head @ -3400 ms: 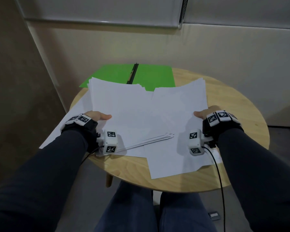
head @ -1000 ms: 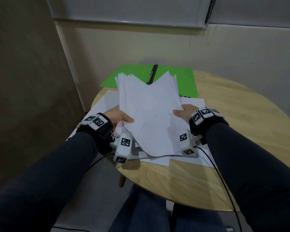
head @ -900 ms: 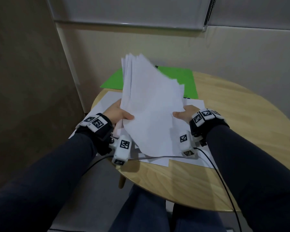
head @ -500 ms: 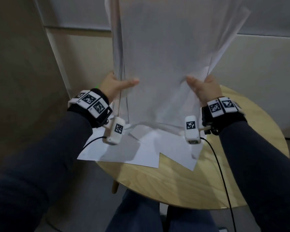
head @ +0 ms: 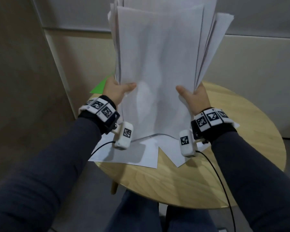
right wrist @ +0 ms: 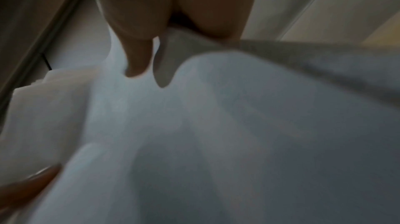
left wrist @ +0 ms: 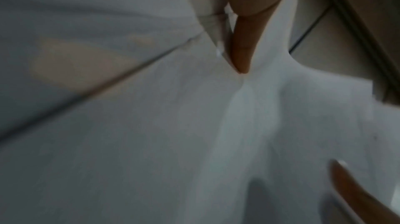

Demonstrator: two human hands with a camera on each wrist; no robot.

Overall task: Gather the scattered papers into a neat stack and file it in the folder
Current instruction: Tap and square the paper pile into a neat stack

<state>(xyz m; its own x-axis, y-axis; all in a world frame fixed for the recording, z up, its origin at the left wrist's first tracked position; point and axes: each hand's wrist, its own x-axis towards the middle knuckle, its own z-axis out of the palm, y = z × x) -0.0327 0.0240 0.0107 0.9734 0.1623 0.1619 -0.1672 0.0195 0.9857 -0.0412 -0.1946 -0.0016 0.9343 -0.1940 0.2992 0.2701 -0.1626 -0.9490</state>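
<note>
A round wooden table (head: 251,124) stands by pale wall panels (head: 251,67) in dim light, grey floor (head: 90,190) below

the view is filled by blurred white papers (left wrist: 151,125), seen close up. a finger of the left hand (left wrist: 242,27) is pressed against the sheets from above, where several sheet edges are bunched beside it. a thumb tip (left wrist: 355,186) is seen at the lower right, laid on the paper. a wall (left wrist: 337,42) is glimpsed at the upper right.
</note>
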